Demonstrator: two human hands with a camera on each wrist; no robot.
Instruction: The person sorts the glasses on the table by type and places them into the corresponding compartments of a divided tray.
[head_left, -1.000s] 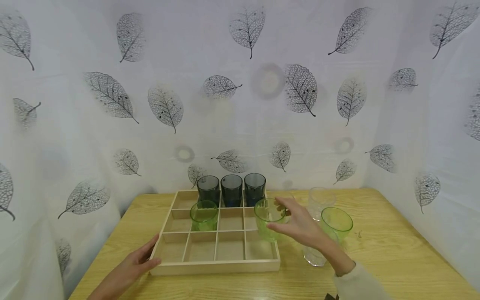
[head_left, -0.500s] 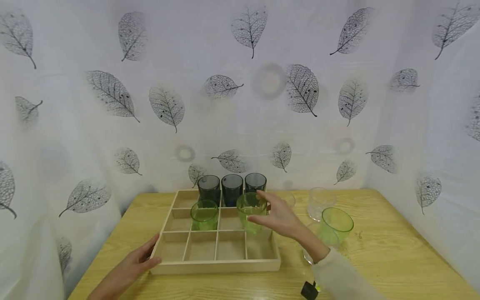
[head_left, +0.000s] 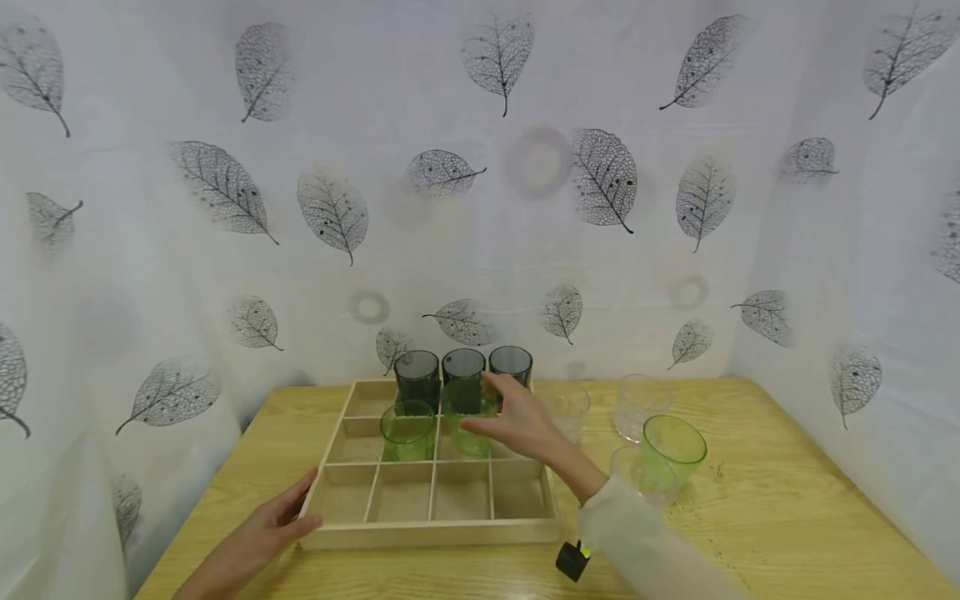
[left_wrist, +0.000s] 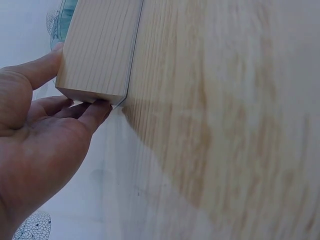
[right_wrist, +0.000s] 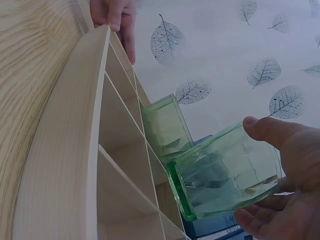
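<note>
My right hand (head_left: 521, 417) holds a green glass (right_wrist: 225, 170) by its sides near the rim, thumb on one side and fingers on the other. The glass is over the third compartment of the middle row in a wooden divided tray (head_left: 431, 533). Another green glass (head_left: 408, 432) stands in the compartment to its left. Along the back row are several dark grey glasses (head_left: 417, 383), partly overlapped by the green ones. At the tray's front left corner, my left hand (head_left: 258, 529) grips the wood between thumb and fingers (left_wrist: 95, 117).
Right of the tray, clear glasses (head_left: 643, 407) and one more green glass (head_left: 675, 454) stand on the wooden table (head_left: 787, 500). A small black block (head_left: 573, 560) shows beside the right sleeve (head_left: 637, 533). A leaf-patterned curtain (head_left: 480, 250) surrounds the table.
My right hand has carried the green glass leftward, from the tray's right edge to the third compartment of the middle row. My left hand has stayed at the corner.
</note>
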